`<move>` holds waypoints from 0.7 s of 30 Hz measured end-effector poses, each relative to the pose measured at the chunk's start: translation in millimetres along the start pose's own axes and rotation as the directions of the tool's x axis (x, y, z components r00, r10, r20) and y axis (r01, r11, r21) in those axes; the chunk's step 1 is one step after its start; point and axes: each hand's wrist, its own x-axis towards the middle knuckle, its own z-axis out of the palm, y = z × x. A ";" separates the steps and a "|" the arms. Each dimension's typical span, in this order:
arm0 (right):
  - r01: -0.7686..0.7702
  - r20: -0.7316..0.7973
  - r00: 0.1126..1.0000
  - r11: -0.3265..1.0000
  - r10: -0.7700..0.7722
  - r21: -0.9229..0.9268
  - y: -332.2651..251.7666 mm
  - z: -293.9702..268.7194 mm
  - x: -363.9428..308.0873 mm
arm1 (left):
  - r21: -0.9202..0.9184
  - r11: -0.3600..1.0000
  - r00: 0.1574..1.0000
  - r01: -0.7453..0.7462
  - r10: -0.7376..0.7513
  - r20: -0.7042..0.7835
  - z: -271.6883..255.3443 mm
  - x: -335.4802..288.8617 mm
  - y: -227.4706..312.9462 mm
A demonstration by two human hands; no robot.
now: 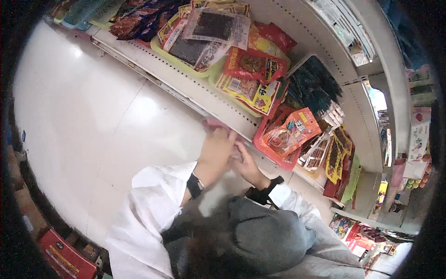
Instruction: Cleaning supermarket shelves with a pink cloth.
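Observation:
At the front edge of the lower shelf, my left hand has its fingers bent and closed. Something pink shows just beyond those fingers; its kind is unclear. My right hand is close beside it, thumb and fingers drawn together at the left fingertips. A small pinkish, partly see-through bit appears between the hands, mostly covered by fingers. Just right of the hands, on the shelf, a red-pink basket holds an orange snack packet.
Farther left on the shelf, a yellow-green basket holds several flat packets. A red snack packet lies between the baskets, with dark green packets behind. Pale floor tiles spread at left. A red box stands at lower left.

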 end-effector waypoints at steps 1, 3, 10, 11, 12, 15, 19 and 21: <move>0.012 -0.002 1.000 1.000 -0.012 -0.020 -10.2 2.4 7.6 | -0.005 1.000 1.000 -0.006 0.006 -0.022 -2.9 1.5 -6.3; -0.170 0.030 0.985 0.984 0.168 0.060 -24.7 10.1 19.5 | -0.084 0.996 0.998 -0.030 0.025 -0.060 -6.6 3.8 -19.7; -0.058 0.099 0.990 0.922 0.103 -0.383 -36.8 -5.3 31.4 | -0.104 0.993 0.991 -0.063 0.050 -0.122 -6.4 -4.5 -25.5; -0.009 0.151 0.983 0.847 0.105 -0.531 -39.0 -8.1 33.1 | -0.096 0.993 0.989 -0.072 0.059 -0.132 -4.0 -3.5 -27.1; -0.003 0.144 0.985 0.846 0.094 -0.533 -39.7 -8.5 33.6 | -0.070 0.994 0.991 -0.081 0.072 -0.115 0.0 -2.8 -28.3; 0.042 0.179 0.981 0.824 0.072 -0.565 -44.6 -3.8 39.9 | -0.045 0.994 0.970 -0.103 0.090 -0.226 3.4 -8.8 -27.6; -0.001 0.096 0.993 0.850 0.061 -0.526 -54.5 22.6 52.6 | -0.028 0.997 0.985 -0.073 0.068 -0.158 3.8 -3.7 -42.9; -0.138 -0.110 0.986 0.978 0.122 -0.159 -54.0 28.0 56.7 | -0.054 0.994 0.980 -0.094 0.083 -0.182 -13.2 3.5 -44.4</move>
